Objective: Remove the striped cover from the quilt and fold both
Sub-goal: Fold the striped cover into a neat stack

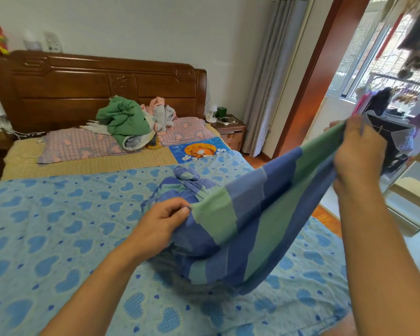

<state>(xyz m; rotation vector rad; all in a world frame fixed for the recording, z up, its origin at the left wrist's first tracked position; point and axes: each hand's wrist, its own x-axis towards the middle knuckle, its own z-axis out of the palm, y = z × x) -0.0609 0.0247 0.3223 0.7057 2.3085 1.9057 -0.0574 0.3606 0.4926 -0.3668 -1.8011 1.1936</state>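
Obs., standing at the foot of the bed.

Right hand (pixel 358 151): raised, off past the right edge of the bed, fingers curled over the top edge of the striped cover (pixel 260 214) and gripping it. From this hand the cloth runs down and leftward in a taut, slanting sheet of blue and green bands.

Left hand (pixel 166 220): low, just above the bed, thumb and fingers pinching the same cover where a green band meets a blue one. Beyond this hand's fingertips the cover bunches into a crumpled heap; below and right of the hand a fold of it sags and touches the bedding.

Quilt (pixel 58 226): pale blue with darker blue hearts, lying spread flat under both forearms and out to the left of the left hand. The cover's heap rests on it. Whether any of the quilt is still inside the cover cannot be told from here.

Further from the hands, toward the wooden headboard (pixel 102 86): two pink checked pillows (pixel 83 146), with a green bundle of clothing (pixel 124 120) lying across them, pink and grey garments beside it. A blue cartoon mat (pixel 199 149) lies just past the quilt's far edge. Nightstand (pixel 230 129) right of the headboard; grey curtain (pixel 274 76) beyond it.
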